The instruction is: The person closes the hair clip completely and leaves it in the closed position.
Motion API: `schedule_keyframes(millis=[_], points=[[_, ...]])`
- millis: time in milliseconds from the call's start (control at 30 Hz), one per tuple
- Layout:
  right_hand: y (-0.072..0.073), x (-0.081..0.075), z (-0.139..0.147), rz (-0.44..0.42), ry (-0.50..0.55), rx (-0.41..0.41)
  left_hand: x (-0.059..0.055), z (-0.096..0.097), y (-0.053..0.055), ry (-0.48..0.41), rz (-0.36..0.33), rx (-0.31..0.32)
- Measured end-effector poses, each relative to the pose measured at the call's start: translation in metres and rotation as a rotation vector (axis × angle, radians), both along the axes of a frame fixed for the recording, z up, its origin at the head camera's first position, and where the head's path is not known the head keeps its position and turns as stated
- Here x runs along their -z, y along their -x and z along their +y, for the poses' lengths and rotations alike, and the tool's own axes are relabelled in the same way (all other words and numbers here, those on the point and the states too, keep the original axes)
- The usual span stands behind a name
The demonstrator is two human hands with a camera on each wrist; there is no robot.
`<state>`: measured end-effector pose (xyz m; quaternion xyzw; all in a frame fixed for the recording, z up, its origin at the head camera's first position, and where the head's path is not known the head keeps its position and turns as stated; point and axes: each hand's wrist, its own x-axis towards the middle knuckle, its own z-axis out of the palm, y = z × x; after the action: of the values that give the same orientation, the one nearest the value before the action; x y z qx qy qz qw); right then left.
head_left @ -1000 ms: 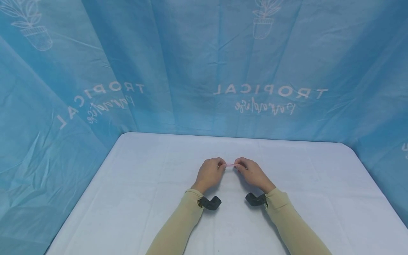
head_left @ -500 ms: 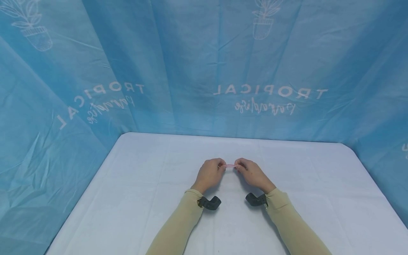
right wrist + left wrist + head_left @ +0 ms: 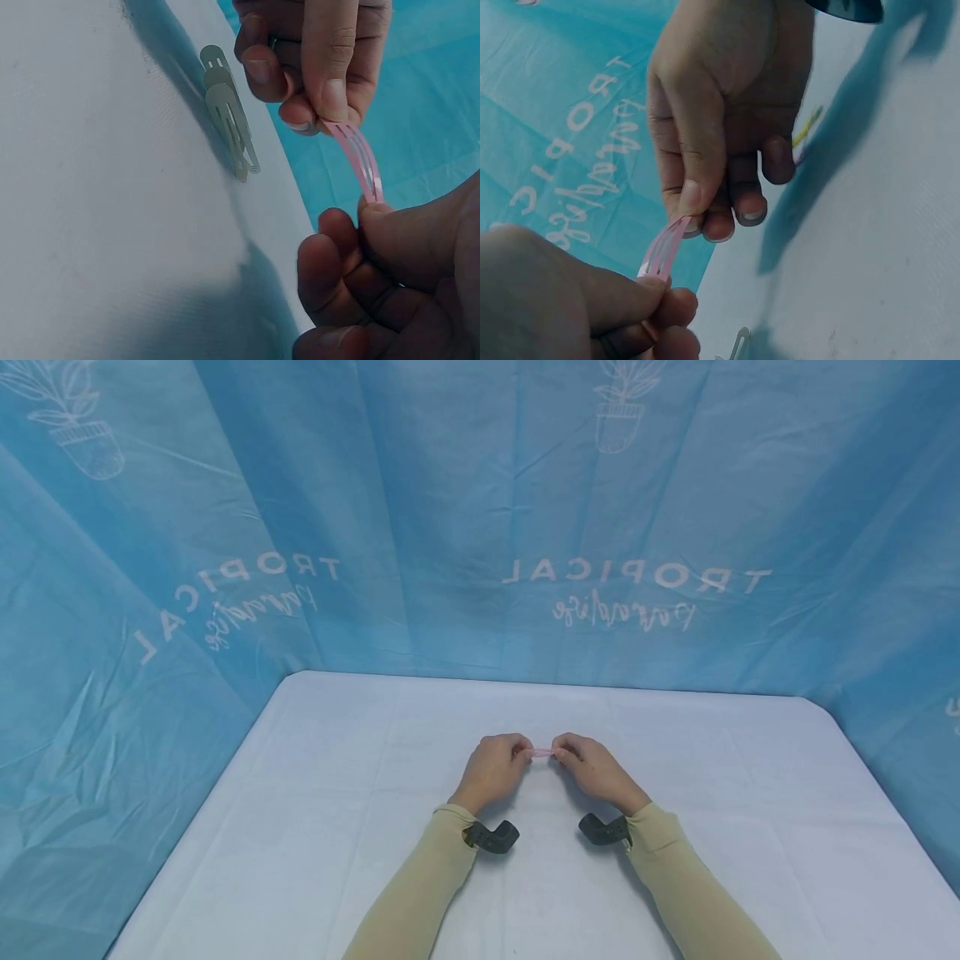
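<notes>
A pink snap hair clip (image 3: 542,752) spans the gap between the two hands. My left hand (image 3: 493,768) pinches one end between thumb and forefinger, and my right hand (image 3: 597,772) pinches the other end the same way. Up close in the right wrist view the clip (image 3: 358,159) looks bowed, with long slots along it; the fingertips cover both its ends. The left wrist view has my left hand (image 3: 562,292) at the lower left, with the right hand (image 3: 720,112) above it.
Grey-green snap clips (image 3: 225,112) lie overlapping on the white tabletop (image 3: 315,827). A small yellow piece (image 3: 807,126) shows beyond the right hand's fingers. A blue printed curtain (image 3: 465,527) hangs behind and at the sides; black cameras (image 3: 492,837) sit at the wrists.
Both hands have sunk very slightly, still pinching the hair clip. Between them the clip shows as a broader, paler strip than a second ago.
</notes>
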<state>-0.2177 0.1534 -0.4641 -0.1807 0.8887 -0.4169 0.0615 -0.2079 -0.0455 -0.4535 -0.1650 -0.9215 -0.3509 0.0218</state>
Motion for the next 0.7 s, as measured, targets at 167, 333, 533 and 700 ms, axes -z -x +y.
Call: schedule_keyframes(millis=[167, 333, 533, 700], points=[[0.0, 0.0006, -0.0003, -0.017, 0.023, 0.019, 0.0002, 0.0, -0.0002, -0.003, 0.001, -0.014], [-0.0002, 0.0011, -0.0008, -0.034, 0.033, 0.04, 0.0005, 0.0004, 0.0003, 0.001, -0.013, -0.025], [0.0005, 0.0013, -0.0015, -0.046, 0.034, 0.066, 0.0004, 0.0002, 0.0006, -0.007, -0.014, -0.027], [0.0005, 0.0006, -0.0008, -0.026, 0.027, 0.079, 0.0003, 0.0004, 0.0006, -0.023, -0.025, -0.035]])
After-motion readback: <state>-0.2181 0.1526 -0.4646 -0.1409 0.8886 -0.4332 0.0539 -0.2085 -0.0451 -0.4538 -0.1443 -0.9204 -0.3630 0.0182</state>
